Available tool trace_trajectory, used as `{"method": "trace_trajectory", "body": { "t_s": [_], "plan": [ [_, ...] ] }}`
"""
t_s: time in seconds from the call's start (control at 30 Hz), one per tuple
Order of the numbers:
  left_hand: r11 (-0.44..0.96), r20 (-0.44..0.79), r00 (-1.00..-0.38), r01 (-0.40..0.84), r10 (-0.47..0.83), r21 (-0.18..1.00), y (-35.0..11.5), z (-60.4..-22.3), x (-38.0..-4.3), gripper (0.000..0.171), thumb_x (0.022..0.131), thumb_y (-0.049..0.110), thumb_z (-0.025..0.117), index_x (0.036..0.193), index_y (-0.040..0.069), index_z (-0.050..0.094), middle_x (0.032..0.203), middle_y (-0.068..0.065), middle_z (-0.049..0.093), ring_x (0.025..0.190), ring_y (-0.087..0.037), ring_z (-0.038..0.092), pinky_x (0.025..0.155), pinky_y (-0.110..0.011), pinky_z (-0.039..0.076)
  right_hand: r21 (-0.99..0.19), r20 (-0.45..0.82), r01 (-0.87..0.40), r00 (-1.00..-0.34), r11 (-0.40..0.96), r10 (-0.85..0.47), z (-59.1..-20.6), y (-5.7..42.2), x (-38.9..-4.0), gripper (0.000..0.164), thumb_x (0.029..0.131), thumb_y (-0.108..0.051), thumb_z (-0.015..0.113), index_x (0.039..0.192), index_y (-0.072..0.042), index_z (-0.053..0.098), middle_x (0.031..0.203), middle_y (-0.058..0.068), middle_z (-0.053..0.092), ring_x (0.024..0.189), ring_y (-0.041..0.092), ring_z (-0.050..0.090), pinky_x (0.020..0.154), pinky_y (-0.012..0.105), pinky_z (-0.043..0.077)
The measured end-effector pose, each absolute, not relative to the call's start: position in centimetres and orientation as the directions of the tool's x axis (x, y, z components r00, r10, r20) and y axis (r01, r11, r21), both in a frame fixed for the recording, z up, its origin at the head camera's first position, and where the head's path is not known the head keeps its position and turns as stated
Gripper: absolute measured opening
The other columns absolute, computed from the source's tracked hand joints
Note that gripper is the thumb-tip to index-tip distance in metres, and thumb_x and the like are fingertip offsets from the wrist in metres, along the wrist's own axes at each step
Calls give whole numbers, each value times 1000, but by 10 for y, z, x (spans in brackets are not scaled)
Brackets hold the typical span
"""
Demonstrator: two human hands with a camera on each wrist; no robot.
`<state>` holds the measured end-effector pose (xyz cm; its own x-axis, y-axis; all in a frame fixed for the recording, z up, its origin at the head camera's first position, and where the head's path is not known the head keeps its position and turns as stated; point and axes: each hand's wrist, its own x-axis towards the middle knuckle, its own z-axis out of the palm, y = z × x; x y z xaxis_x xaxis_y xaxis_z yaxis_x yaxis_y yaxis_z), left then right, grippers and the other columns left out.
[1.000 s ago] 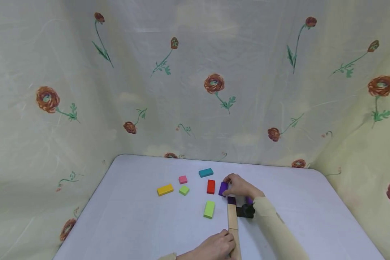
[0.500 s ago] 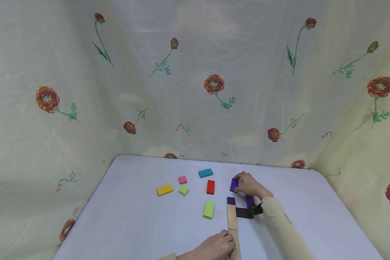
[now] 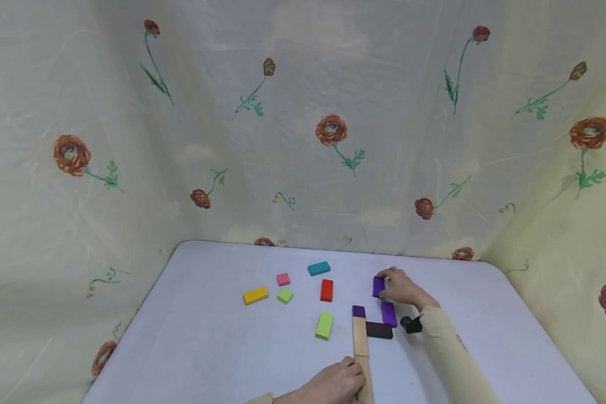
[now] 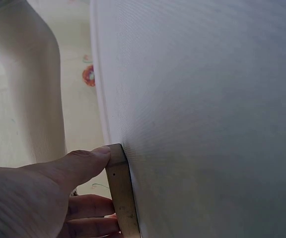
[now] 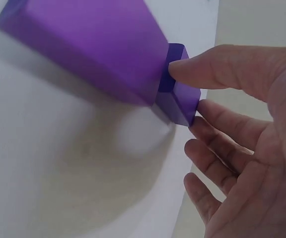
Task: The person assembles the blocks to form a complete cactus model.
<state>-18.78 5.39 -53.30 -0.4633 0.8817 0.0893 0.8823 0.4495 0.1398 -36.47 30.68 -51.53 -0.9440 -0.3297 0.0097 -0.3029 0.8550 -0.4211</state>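
Note:
My left hand [image 3: 333, 382] grips the plain wooden block [image 3: 366, 379] at the near end of a row; in the left wrist view the thumb lies on the end of this wooden block [image 4: 123, 198]. Beyond it in the row come another wooden block [image 3: 361, 336] and a small dark purple block [image 3: 358, 311]. Farther back, my right hand [image 3: 403, 289] pinches a purple block [image 3: 378, 287] between thumb and fingers. Just nearer lies a second purple block [image 3: 389, 315], large in the right wrist view. A dark brown block [image 3: 379, 330] reaches sideways from the row toward it.
Left of the row lie a lime green block [image 3: 324, 326], a red block [image 3: 326, 290], a teal block [image 3: 318, 269], a pink block [image 3: 283, 279], a small green block [image 3: 285, 295] and a yellow block [image 3: 256, 295]. A flowered curtain [image 3: 384, 168] backs the white table [image 3: 207, 336].
My right hand has carried its purple block rightward, from beside the red block to behind the second purple block, which now shows fully. My left hand has stayed put on the wooden block.

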Motion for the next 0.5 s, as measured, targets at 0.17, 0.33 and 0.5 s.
{"method": "trace_trajectory", "body": {
  "t_s": [0.17,0.33,0.5],
  "plan": [
    [447,104,-461,885,882,127,53,-534,-187,27,91,42,62,95,16,70,102,6,67,95,-2,55,81,-10,44,-446,-22,-274,-948,852,-316,-516,314,-364,52,75,-9,71,122,7,57,125,29,51,112,44,52,93,53,46],
    [450,108,-462,886,881,115,53,-534,-187,29,92,44,61,95,16,70,100,7,66,95,-2,55,81,-10,43,-471,-17,-270,-949,840,-315,-518,319,-363,53,73,-9,70,121,9,57,123,28,53,111,44,53,94,53,46],
    [444,122,-454,890,882,100,54,-534,-187,29,92,44,61,94,17,70,98,8,66,92,-1,54,79,-10,43,-465,-15,-278,-947,841,-322,-519,321,-362,52,74,-9,68,121,10,57,122,28,54,112,43,53,94,53,46]
  ]
}}
